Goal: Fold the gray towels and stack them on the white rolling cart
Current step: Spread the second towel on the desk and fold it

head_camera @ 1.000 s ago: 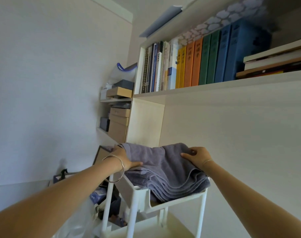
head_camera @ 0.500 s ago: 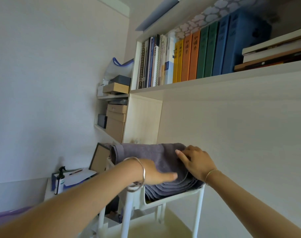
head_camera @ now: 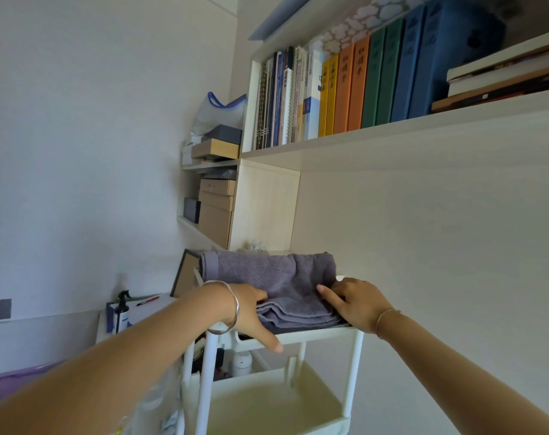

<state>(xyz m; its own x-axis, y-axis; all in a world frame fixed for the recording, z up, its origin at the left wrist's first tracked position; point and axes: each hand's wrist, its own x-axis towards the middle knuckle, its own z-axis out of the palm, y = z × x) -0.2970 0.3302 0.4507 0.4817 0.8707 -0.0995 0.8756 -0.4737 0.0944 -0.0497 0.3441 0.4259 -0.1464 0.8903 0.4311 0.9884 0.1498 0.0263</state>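
A stack of folded gray towels (head_camera: 266,277) lies on the top tray of the white rolling cart (head_camera: 317,335). My left hand (head_camera: 251,312) rests against the stack's near left side, thumb stretched down over the tray's front rim, its fingers partly hidden by the towels. My right hand (head_camera: 353,304) lies on the stack's right end with fingers straight, fingertips pressing the layered edges.
The cart's lower tray (head_camera: 266,400) sits below. A bookshelf (head_camera: 345,142) with coloured books hangs above, with boxes (head_camera: 215,211) on side shelves. A pump bottle (head_camera: 122,312) and a picture frame (head_camera: 185,271) stand to the left. A white wall runs along the right.
Both hands slid toward me along the towel stack, to its front edge. The left thumb now reaches over the tray rim. The camera tilted slightly.
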